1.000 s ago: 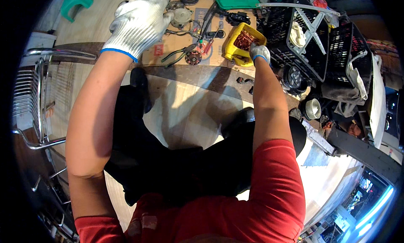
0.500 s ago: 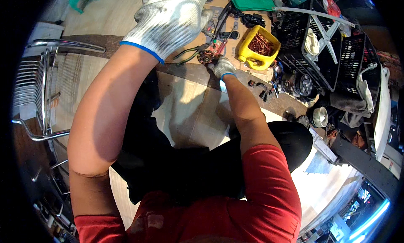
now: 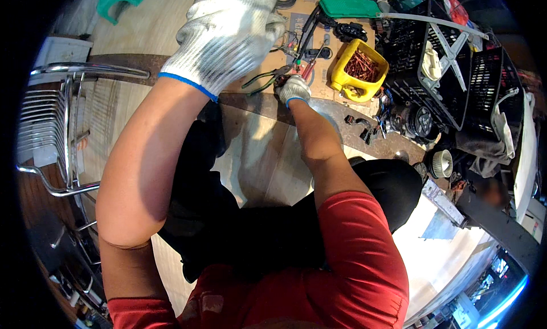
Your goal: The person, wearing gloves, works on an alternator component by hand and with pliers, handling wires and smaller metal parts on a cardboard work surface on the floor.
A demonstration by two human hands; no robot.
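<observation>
My left hand (image 3: 225,41), in a white knit glove with a blue cuff, is raised high at the top of the view. Its fingers look curled, the tips run to the picture's edge, and whatever they hold is hidden. Farther down, my gloved right hand (image 3: 295,90) is closed over a small round copper-coloured part (image 3: 281,80), mostly covered by the glove. Pliers with green-and-black handles (image 3: 263,81) lie just left of it. A red-handled tool (image 3: 308,70) lies beside the glove's right side.
A cut-open yellow jug (image 3: 340,76) holding copper-coloured scraps stands to the right on cardboard (image 3: 325,72). Beyond it are black crates (image 3: 421,72) and a green case (image 3: 350,7). A chrome rack (image 3: 68,129) is at left, a green stool (image 3: 117,1) at far left.
My right hand has shifted left and now covers most of the round part, which showed more fully before. The left hand stays raised, and the view has shifted slightly.
</observation>
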